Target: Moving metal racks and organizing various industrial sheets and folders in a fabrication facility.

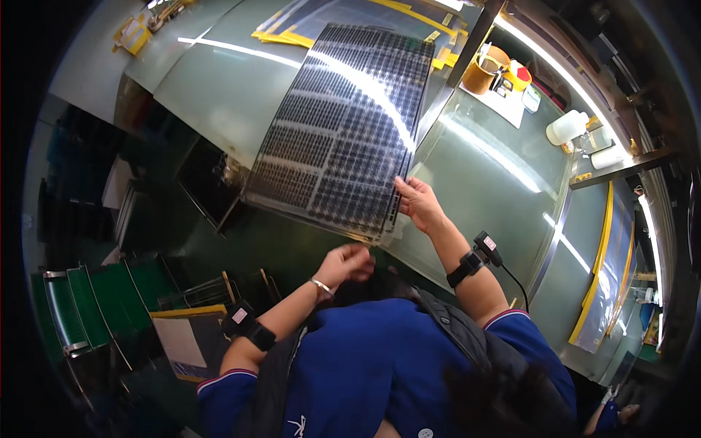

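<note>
A large, dark, glossy film sheet (321, 139) with a dense printed grid pattern spans the middle of the head view, tilted, a strip of light reflected across it. It looks like a phototool film; more than one layer seems to show along its right and lower edges. My right hand (421, 204) pinches the right edge near the lower corner, thumb on top. Just below the sheet's lower edge is my left hand (346, 265), its fingers curled and smeared by motion. Whether it touches the sheet or holds anything is not visible.
Beneath the sheet lies a glass-topped table (212, 87). Yellow-edged clear films (299, 22) lie at its far side. Rightward stand an orange tape roll (485, 69) and a white bottle (567, 128). Green racks (87, 303) are at lower left; a metal post (475, 44) rises right of the sheet.
</note>
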`<state>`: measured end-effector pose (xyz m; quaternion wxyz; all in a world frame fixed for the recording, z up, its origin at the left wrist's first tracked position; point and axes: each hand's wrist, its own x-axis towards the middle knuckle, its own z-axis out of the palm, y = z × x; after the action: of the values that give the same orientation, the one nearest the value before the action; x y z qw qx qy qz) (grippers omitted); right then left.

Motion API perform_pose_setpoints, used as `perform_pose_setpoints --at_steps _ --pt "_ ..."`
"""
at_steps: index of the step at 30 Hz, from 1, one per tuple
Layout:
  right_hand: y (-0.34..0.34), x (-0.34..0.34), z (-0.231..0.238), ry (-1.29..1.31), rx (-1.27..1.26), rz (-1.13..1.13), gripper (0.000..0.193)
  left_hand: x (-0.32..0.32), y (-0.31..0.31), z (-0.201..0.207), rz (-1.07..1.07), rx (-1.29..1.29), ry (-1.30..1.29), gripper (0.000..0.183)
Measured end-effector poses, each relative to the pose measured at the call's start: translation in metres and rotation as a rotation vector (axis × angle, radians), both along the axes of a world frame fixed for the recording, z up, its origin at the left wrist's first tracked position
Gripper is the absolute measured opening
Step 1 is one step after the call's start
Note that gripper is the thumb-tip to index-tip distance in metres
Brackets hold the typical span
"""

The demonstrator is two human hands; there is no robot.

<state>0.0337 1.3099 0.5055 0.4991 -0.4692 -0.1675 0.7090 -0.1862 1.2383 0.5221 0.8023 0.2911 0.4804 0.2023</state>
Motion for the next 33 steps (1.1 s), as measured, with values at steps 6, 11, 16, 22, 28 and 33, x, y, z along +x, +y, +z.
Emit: perform_pose_setpoints --at_steps 6,11,16,22,28,33 --pt "-0.059 -0.026 0.012 0.136 -0.095 0.076 0.018 0.008 0.009 0.0 0.256 0.058 -0.104 0.016" --pt "-0.075 -0.031 0.016 0.07 0.046 0.114 0.016 0.002 0.009 0.013 0.19 0.042 -0.149 0.019" --pt "-0.086 -0.033 -0.005 -0.906 0.095 0.063 0.032 0.009 0.009 0.026 0.23 -0.068 -0.243 0.023" --pt "-0.086 -0.04 0.043 0.148 -0.132 0.015 0.025 0.028 0.003 0.008 0.141 0.074 -0.124 0.02" --pt "-0.07 -0.036 0.036 0.146 -0.028 -0.069 0.013 0.021 0.013 0.001 -0.132 1.617 0.64 0.022" --pt "-0.066 -0.038 0.048 0.117 -0.086 0.004 0.014 0.014 0.012 0.0 0.16 0.774 0.129 0.024"
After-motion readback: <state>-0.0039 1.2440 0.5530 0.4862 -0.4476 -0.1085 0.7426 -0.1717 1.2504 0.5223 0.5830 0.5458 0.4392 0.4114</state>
